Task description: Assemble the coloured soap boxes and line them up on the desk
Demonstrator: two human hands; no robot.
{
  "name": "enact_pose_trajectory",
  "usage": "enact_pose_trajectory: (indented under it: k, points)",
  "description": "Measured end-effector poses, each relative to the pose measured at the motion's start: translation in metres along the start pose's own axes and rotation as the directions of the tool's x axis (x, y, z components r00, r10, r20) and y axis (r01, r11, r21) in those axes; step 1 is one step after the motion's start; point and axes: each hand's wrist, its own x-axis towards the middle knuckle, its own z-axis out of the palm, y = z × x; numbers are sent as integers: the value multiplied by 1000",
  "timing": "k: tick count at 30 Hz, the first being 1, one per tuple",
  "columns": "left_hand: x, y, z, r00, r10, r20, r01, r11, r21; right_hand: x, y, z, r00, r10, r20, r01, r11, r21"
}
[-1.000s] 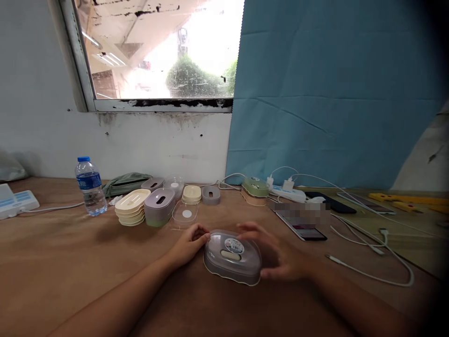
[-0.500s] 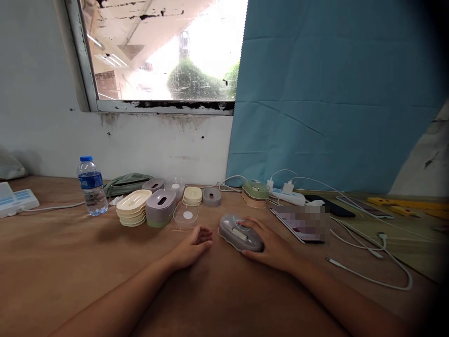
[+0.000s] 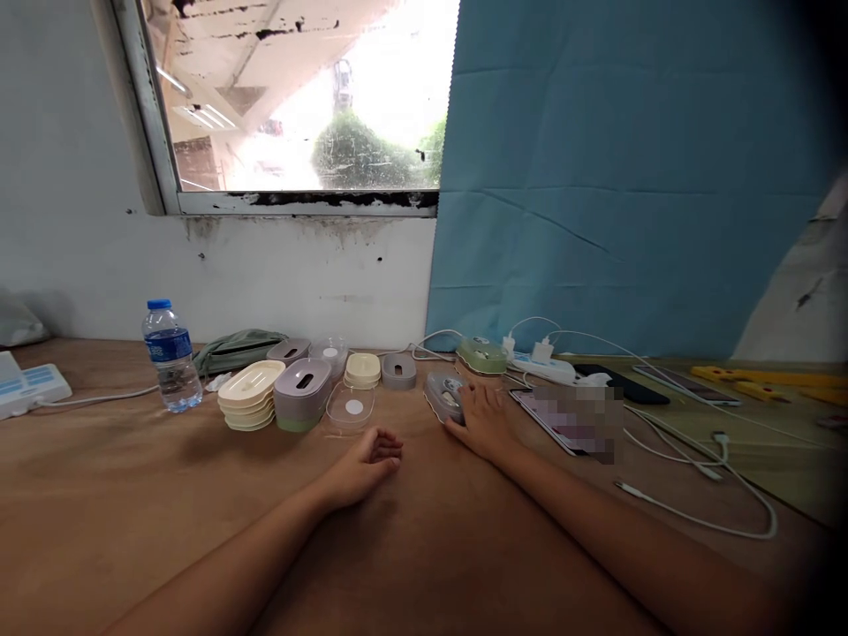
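My right hand [image 3: 488,422] grips a grey oval box with a clear lid [image 3: 441,396], its fingers over the right side and its thumb at the near edge. The box sits on the table, just in front of a green box with a clear lid [image 3: 481,355]; the hand partly covers the grey box. My left hand [image 3: 371,459] lies on its side on the table, fingers loosely curled, thumb apart, nothing in it. Nearest to it is a clear lid with a white round label [image 3: 350,408].
Cream lids [image 3: 248,393] are stacked beside a lilac oval container [image 3: 303,393] at left. A water bottle [image 3: 170,358] stands further left. On the right are a tablet [image 3: 553,420], a black phone [image 3: 623,384], a white power strip [image 3: 543,367] and a loose white cable [image 3: 695,527].
My right hand has moved the grey box away from me, toward the green box, and turned it somewhat. The left hand has stayed in place. The view has shifted slightly.
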Motion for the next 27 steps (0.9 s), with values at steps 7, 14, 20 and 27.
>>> enact_pose_trajectory:
  k: [7, 14, 20, 27]
  points:
    - [0, 0, 0, 1000, 11, 7, -11, 1000, 4, 42, -6, 34, 998, 57, 7, -57, 998, -25]
    - [-5, 4, 4, 992, 130, 5, -123, 927, 354, 67, -8, 50, 992, 129, 6, -129, 992, 8]
    - [-10, 22, -11, 920, 380, 97, -303, 533, 790, 71, -41, 38, 992, -123, 32, 119, 988, 96]
    - [3, 15, -46, 875, 483, -32, -173, 375, 911, 98, -99, 37, 951, -304, 51, 291, 939, 183]
